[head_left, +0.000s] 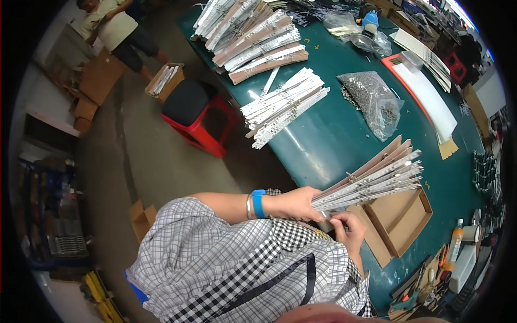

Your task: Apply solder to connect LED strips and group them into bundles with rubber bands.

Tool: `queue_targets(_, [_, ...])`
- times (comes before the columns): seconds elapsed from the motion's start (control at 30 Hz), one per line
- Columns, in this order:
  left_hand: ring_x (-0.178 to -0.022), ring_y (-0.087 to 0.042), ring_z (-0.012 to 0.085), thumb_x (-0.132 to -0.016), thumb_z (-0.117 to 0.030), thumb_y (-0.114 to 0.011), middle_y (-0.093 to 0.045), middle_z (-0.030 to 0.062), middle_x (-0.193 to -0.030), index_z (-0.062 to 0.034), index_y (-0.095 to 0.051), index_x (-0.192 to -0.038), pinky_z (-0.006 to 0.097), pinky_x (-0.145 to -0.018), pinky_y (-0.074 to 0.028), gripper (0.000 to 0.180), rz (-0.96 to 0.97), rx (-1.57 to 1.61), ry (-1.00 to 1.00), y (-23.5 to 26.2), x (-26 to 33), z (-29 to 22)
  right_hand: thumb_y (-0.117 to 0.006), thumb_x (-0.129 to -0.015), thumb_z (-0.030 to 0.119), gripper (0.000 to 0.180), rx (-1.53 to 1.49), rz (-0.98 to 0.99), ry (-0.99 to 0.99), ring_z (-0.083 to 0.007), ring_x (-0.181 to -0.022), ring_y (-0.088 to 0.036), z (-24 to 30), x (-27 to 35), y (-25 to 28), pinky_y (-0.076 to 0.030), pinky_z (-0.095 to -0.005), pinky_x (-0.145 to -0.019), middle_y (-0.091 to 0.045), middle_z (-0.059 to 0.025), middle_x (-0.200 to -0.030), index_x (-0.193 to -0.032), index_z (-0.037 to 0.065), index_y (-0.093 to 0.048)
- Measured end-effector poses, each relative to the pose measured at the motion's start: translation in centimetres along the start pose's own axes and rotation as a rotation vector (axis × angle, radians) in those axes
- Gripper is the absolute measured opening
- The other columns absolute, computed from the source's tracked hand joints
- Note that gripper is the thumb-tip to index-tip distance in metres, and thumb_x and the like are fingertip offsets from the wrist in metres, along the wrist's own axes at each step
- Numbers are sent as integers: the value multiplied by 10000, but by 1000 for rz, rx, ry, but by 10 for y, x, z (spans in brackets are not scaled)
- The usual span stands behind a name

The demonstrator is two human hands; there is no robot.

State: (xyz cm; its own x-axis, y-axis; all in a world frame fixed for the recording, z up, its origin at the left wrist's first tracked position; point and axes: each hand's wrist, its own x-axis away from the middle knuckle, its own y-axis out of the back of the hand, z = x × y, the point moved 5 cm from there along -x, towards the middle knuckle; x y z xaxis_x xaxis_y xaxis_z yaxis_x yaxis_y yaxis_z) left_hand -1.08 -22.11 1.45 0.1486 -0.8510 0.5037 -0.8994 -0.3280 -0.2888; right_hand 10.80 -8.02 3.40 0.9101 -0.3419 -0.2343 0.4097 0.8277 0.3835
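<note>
My left hand (pixel 299 203), with a blue band on its wrist, is closed around the near end of a bundle of long thin strips (pixel 371 180). The strips are silvery white, some pinkish brown, and fan out to the right above the green table. Just below that end, my right hand (pixel 351 229) has its fingers bent together close to the left hand. What its fingertips hold, if anything, is too small to make out. A shallow open cardboard box (pixel 412 237) lies beneath and beside the bundle.
More strips (pixel 285 105) are stacked at the table's left edge, with a larger pile (pixel 258 40) beyond. A plastic bag of small metal parts (pixel 371 94) lies farther back. Tools (pixel 425 285) crowd the near right. A red stool (pixel 202 129) stands left; another person (pixel 126 32) stands far left.
</note>
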Motion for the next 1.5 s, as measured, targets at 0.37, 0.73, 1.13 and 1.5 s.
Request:
queue_targets(0.37, [-979,-667,132,-825,-124,-792,-691,114,-1132,50,-572,-1268,267,-846,-550,524,-94,-43,-5,5,-3,14,-763,-664,-65,213,114,-11,309,-308,-888,-691,7,-1,0,-559,-374,-755,-688,-114,-897,-831,38,-680])
queue_targets(0.73, [-945,-690,346,-742,-152,-723,-697,243,-1001,56,-608,-1127,418,-815,-535,453,-203,-656,-233,12,-2,14,-693,-665,4,224,358,98,687,-275,-691,-634,38,-19,-13,-496,-374,-595,-661,-109,-820,-881,40,-646])
queue_targets(1.13, [-718,-662,441,-716,-38,-667,-650,211,-708,44,-548,-919,520,-570,-516,249,-399,-1404,-504,7,32,-98,-706,-728,-24,143,415,79,512,-305,-676,-562,102,-71,0,-448,-395,-565,-572,-102,-708,-789,46,-596])
queue_targets(1.5, [-791,-690,400,-777,-106,-643,-687,209,-824,27,-602,-994,500,-647,-549,258,-284,-1540,-618,-1,33,-131,-663,-724,7,129,372,-21,587,-364,-732,-579,126,-104,15,-461,-464,-645,-573,-153,-745,-788,33,-554])
